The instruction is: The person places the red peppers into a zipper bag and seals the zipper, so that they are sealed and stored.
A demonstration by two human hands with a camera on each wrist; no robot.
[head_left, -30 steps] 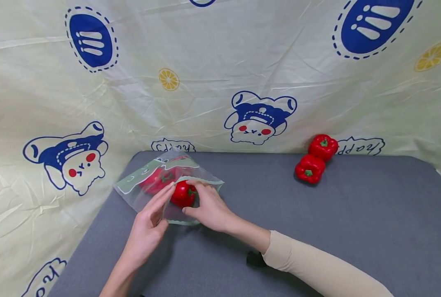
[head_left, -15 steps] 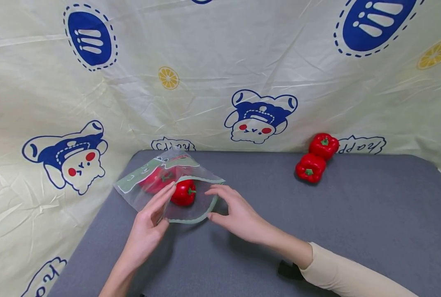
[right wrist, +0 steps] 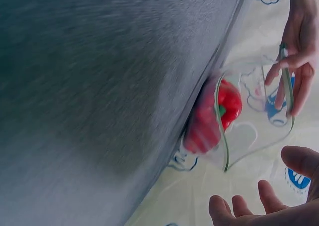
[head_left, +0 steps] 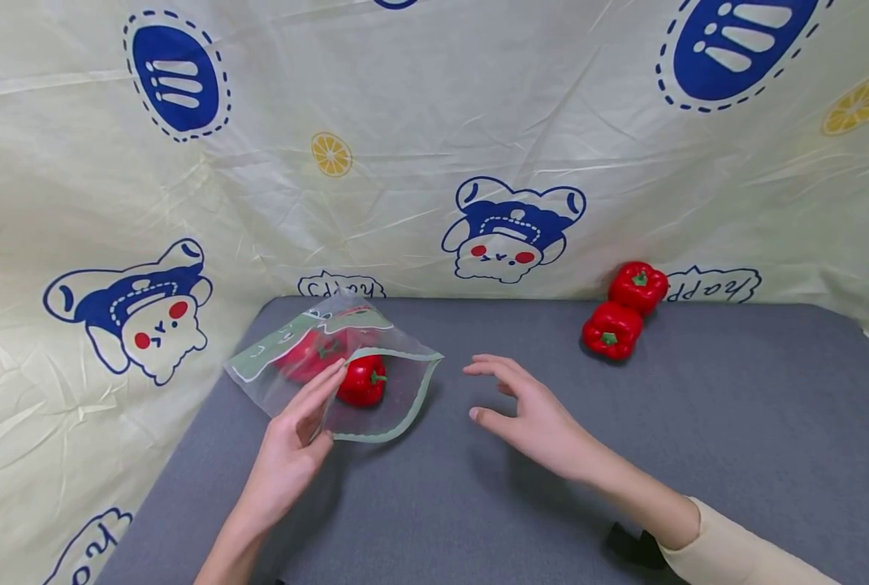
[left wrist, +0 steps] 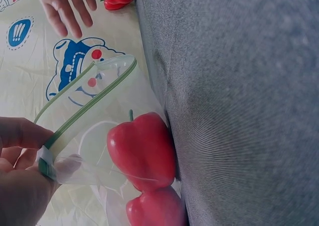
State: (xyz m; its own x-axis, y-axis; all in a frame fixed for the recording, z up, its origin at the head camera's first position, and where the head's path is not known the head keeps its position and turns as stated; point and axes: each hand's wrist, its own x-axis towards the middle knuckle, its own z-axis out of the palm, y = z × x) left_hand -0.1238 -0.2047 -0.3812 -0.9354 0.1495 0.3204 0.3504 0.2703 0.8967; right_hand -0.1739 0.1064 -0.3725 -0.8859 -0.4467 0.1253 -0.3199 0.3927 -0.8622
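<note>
My left hand pinches the rim of a clear zip bag with a green-edged mouth. In the left wrist view its thumb lies inside the bag and the fingers outside. The bag's mouth gapes to the right. Just inside sits a red bell pepper with a green stem; more red shows deeper, through the plastic. My right hand is held above the table to the right of the bag, fingers spread and holding nothing. In the right wrist view its fingers point past the bag.
Two red bell peppers, a front one and a rear one, stand touching at the table's back right. The grey table ends at a printed cloth behind. A dark object shows by the right wrist.
My right hand has drawn out of the bag's mouth and moved right, leaving the pepper inside. The left hand and bag have stayed in place.
</note>
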